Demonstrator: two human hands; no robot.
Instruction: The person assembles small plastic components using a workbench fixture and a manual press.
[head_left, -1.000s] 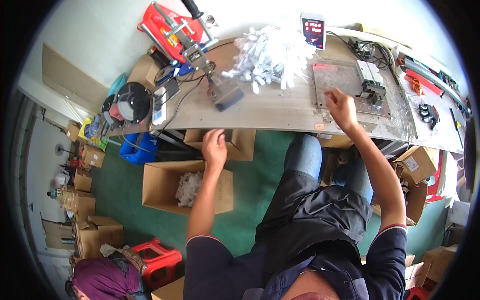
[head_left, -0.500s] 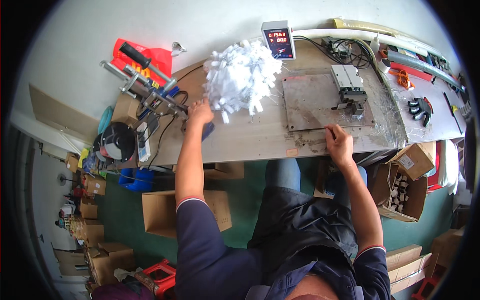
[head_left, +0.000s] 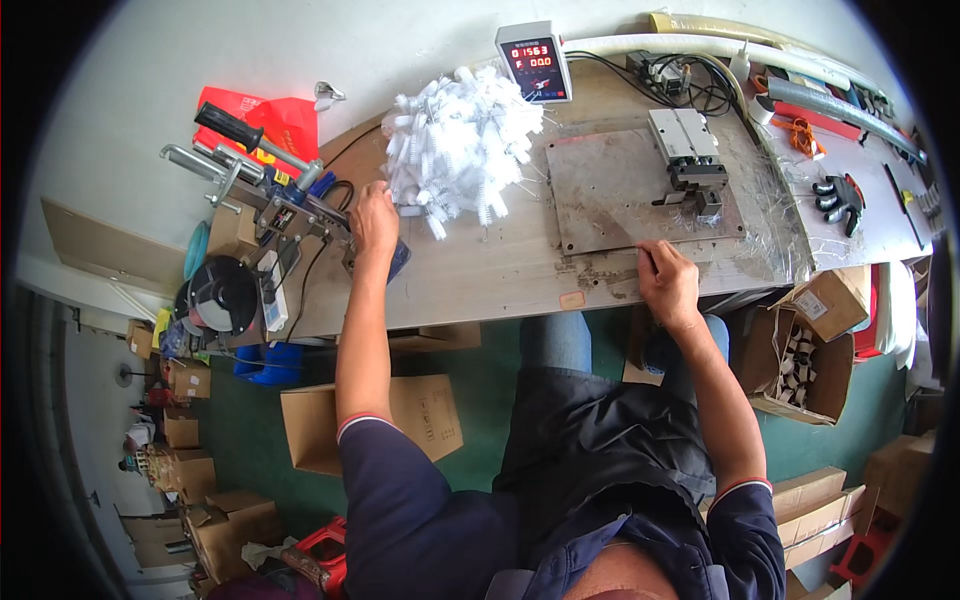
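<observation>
My left hand (head_left: 375, 222) reaches to the front end of a metal hand-lever clamp fixture (head_left: 290, 215) with a black handle (head_left: 230, 125). Its fingers are bent together there; whatever they pinch is hidden. A dark blue piece (head_left: 400, 259) shows beside that wrist. Just right of the hand lies a heap of clear-white bristly brush pieces (head_left: 460, 150). My right hand (head_left: 668, 283) is closed at the front edge of a flat metal plate (head_left: 600, 195), and I cannot make out what is between its fingers. On the plate's right part stands a small metal block fixture (head_left: 688, 150).
A counter with a red display (head_left: 533, 62) stands behind the heap. Cables, tubes and a black-grey glove (head_left: 840, 203) lie to the right. A tape reel (head_left: 222, 295) and a power strip (head_left: 272, 290) sit at the left. Below are cardboard boxes (head_left: 430, 420) and a box of small parts (head_left: 760, 385).
The view has shifted slightly, so the bench things sit a little further left. Both hands stay at about the same places, the left by the clamp fixture, the right at the plate edge.
</observation>
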